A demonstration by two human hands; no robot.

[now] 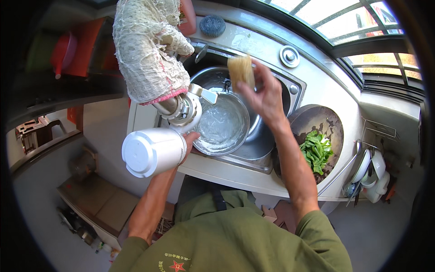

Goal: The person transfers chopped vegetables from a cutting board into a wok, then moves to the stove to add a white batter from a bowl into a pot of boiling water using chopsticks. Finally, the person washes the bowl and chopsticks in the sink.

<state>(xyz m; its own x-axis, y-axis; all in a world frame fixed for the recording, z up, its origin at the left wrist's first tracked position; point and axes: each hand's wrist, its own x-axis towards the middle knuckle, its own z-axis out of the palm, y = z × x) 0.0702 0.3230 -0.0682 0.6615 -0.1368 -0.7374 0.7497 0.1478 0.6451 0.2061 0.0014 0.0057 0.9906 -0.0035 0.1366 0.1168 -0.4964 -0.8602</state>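
Note:
My left hand (pixel 191 139), partly hidden behind a white tap-mounted water filter (pixel 153 151), grips the left rim of a round metal basin (pixel 243 136). Rippling clear water (pixel 219 119) fills the basin, which is over the front of a stainless steel sink (pixel 251 161). Above the sink, my right hand (pixel 266 91) holds a tan, fibrous scrubber (pixel 240 72), possibly a piece of loofah, blurred by motion. Behind the first basin, a second round metal vessel (pixel 209 73) sits in the sink. The filter hangs from a tap fitting (pixel 173 108) wrapped in pale gauze cloth (pixel 149 54).
Right of the sink, chopped green leaves (pixel 316 153) lie on a round, dark-stained chopping board (pixel 326 119). A sink strainer (pixel 290 56) and a steel wool scourer (pixel 212 26) rest on the back ledge. Dishes (pixel 368 170) stand in a rack at far right, below a barred window (pixel 333 20).

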